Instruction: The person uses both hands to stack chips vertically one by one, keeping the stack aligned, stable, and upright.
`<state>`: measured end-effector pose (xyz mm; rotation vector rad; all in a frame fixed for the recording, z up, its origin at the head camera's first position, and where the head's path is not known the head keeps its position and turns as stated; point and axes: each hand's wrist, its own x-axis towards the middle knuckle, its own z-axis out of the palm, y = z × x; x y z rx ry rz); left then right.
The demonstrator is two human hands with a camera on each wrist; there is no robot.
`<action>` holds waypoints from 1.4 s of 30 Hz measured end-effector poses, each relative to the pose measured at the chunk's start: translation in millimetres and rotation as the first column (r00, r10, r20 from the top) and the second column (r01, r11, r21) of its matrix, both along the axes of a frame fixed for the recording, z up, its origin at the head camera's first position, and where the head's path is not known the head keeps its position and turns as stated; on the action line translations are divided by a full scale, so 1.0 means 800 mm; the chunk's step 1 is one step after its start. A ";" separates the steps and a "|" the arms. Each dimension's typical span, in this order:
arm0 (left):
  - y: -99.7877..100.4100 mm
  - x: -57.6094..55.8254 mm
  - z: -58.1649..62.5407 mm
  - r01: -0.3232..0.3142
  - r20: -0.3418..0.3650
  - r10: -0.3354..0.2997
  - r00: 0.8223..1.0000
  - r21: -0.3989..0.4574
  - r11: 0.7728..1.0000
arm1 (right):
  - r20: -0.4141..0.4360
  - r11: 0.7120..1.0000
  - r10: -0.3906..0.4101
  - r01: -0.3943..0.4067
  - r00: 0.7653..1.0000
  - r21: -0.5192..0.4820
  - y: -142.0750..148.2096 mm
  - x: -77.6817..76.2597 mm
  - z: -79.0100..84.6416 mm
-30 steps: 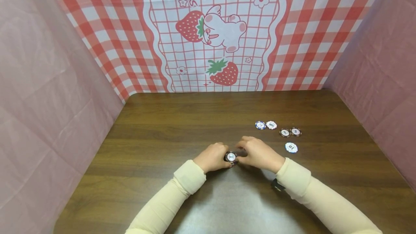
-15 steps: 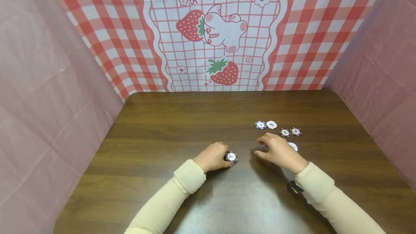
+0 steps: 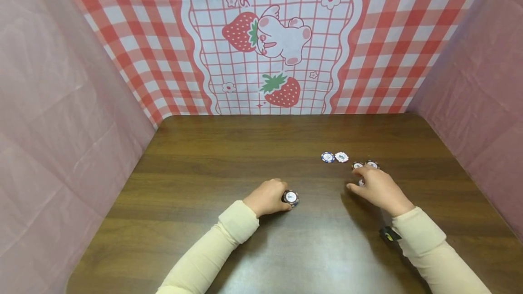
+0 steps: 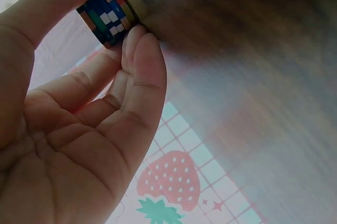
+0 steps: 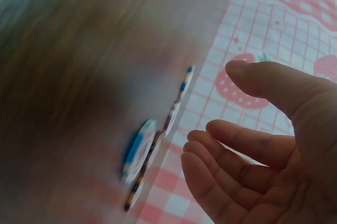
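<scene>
Near the middle of the table, the left hand (image 3: 267, 198) grips a stack of poker chips (image 3: 291, 197) between thumb and fingers. Its top chip is dark and reads 100. In the left wrist view the stack (image 4: 109, 16) shows several layered edges, blue, green and orange among them. The right hand (image 3: 382, 189) hovers over a white chip with a light blue edge (image 5: 139, 150), thumb and fingers apart, nothing held. From the head view most of that chip is hidden beneath the fingers. Two dark chips (image 3: 372, 164) lie just beyond the right hand, partly covered by it.
A blue-edged chip (image 3: 328, 157) and a white chip (image 3: 342, 157) lie side by side farther back on the brown wooden table (image 3: 229, 149). A red checked strawberry cloth (image 3: 282, 40) hangs behind the table, with pink cloth (image 3: 474, 80) at both sides.
The right hand has left the stack and moved right to the loose chips, its fingers spread from the thumb. The left hand stays on the stack.
</scene>
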<state>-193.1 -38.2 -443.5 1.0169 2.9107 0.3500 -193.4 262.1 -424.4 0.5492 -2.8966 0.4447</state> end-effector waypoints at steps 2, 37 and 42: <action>0.000 0.000 0.000 0.001 0.002 -0.001 1.000 0.001 1.000 | 0.007 1.000 -0.010 0.010 1.000 0.009 0.006 0.000 0.000; 0.000 0.000 0.002 0.000 0.011 0.000 1.000 -0.001 1.000 | 0.146 0.997 -0.066 0.060 0.987 0.045 0.038 -0.011 -0.009; 0.000 0.000 0.002 0.001 0.010 -0.001 1.000 0.003 1.000 | 0.159 0.997 -0.074 0.067 0.985 0.043 0.037 -0.010 -0.008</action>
